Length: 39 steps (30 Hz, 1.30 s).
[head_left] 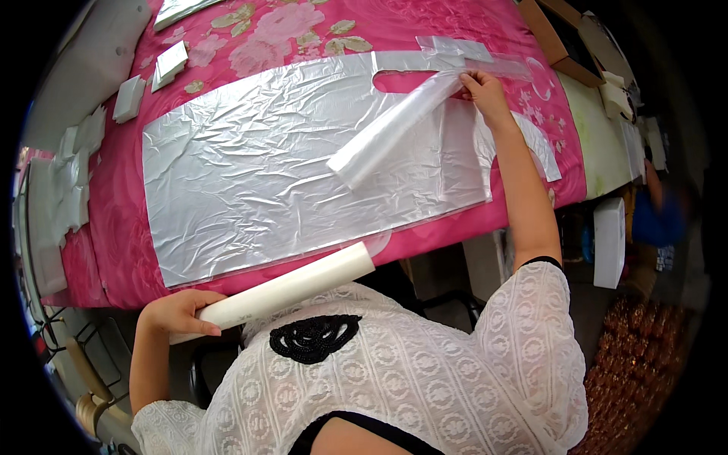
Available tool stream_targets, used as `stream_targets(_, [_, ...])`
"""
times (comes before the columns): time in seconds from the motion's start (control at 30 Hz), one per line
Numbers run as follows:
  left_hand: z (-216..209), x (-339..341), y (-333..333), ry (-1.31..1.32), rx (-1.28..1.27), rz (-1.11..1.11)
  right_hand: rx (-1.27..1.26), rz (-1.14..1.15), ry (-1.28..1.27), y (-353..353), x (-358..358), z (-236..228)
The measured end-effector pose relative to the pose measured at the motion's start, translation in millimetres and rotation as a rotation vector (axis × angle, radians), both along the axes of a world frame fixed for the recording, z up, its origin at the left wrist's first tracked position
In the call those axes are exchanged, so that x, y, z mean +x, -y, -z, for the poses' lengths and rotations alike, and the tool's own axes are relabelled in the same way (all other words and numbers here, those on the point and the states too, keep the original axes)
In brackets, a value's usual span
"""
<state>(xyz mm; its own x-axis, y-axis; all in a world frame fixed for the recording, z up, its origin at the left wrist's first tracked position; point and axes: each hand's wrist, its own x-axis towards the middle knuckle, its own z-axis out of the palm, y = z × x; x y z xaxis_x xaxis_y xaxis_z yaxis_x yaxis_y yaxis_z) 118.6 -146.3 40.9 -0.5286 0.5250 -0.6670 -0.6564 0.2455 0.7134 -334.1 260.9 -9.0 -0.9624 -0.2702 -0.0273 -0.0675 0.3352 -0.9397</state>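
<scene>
A large, wrinkled sheet of thin translucent plastic (296, 159) lies flat on the pink floral table cover, with a rounded cut-out at its far right. My right hand (479, 92) pinches one end of a long folded strip of clear plastic (402, 125) over that sheet, near the cut-out. The strip's other end slants down toward the sheet's middle. Close to my body, a long white roll (292, 290) rests across my front, below the table's near edge. My left hand (186, 312) is closed around its left end, thumb on top.
Small white stacks (168, 64) sit at the table's far left, beside white blocks (76, 167) along the left edge. An open brown cardboard box (561, 42) stands at the far right. Beyond the right side, part of another person in blue (658, 216) shows.
</scene>
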Motion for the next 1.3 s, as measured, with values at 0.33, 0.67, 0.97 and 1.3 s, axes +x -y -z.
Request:
stream_targets(0.33, [-35,-156,-63,-1.197,-0.814,0.186,-0.037,-0.435,0.051,138,48,-9])
stream_targets(0.67, [34,-126,-92,-1.428,-0.761,0.447,0.05,-0.305,-0.043,144,45,2])
stream_targets(0.97, [41,-88,-137,-1.287,-0.786,0.319,0.454,-0.606,-0.628,110,202,-31])
stream_targets(1.3, [33,-104,-117,-1.292,-0.59,0.476,0.653,-0.146,-0.645,16,118,-24])
